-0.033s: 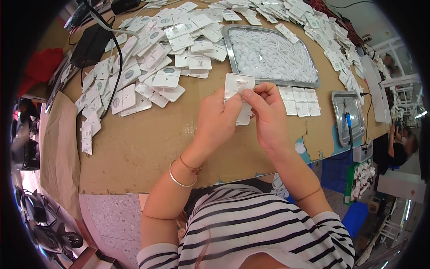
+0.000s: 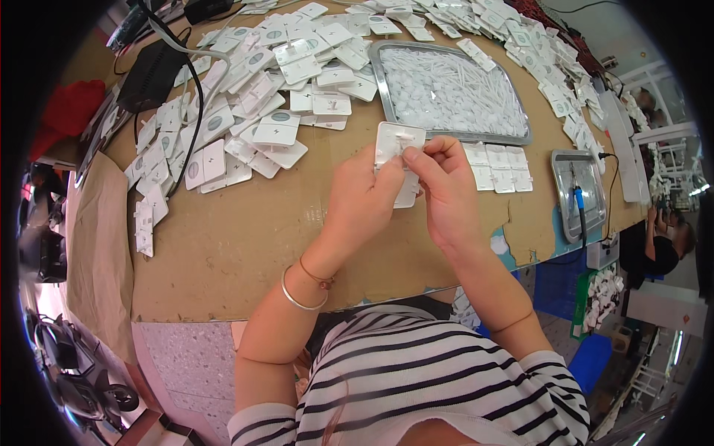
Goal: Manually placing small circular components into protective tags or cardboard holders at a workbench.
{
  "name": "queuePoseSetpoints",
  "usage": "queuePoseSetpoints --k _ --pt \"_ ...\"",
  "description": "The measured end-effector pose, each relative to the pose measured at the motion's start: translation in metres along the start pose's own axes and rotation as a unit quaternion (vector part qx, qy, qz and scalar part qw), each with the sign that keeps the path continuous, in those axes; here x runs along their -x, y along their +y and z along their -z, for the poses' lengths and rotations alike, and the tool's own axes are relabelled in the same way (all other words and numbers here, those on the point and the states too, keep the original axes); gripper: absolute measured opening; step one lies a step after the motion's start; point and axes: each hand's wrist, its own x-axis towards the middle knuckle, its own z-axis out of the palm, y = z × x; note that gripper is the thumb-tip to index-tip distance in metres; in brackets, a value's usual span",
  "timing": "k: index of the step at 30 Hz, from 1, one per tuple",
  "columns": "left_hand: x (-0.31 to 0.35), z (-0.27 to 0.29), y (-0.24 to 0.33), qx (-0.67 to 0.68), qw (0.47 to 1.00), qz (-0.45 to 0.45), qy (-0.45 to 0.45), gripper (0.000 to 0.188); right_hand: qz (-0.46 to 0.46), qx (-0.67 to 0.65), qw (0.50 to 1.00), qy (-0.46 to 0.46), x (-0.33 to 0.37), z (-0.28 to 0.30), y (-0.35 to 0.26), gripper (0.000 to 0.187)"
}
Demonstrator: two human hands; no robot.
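Left fingers clamp the white plate from its left; right fingers pinch its right.

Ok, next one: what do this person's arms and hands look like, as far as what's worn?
Both the left hand and right hand are ungloved. The left wrist carries a silver-coloured bangle and a thin brownish band with a small bead. No jewellery shows on the right wrist. The short sleeves are white with dark stripes.

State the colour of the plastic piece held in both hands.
The plastic piece is white, best seen in the head view.
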Motion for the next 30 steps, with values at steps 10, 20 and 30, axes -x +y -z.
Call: queuePoseSetpoints --k 10,20,30 --pt "-0.002 0.001 -0.003 -0.041 0.999 0.016 -0.016 0.028 0.145 0.131 0.981 0.022 -0.002 0.011 0.006 0.024" --pt "-0.005 0.002 -0.002 0.015 0.991 0.115 -0.064 0.028 0.436 0.595 0.664 -0.119 -0.02 0.019 -0.031 0.017" --pt "-0.001 0.001 -0.002 0.045 0.996 0.056 -0.058 0.028 0.582 0.461 0.651 -0.158 -0.023 0.044 -0.03 0.025"
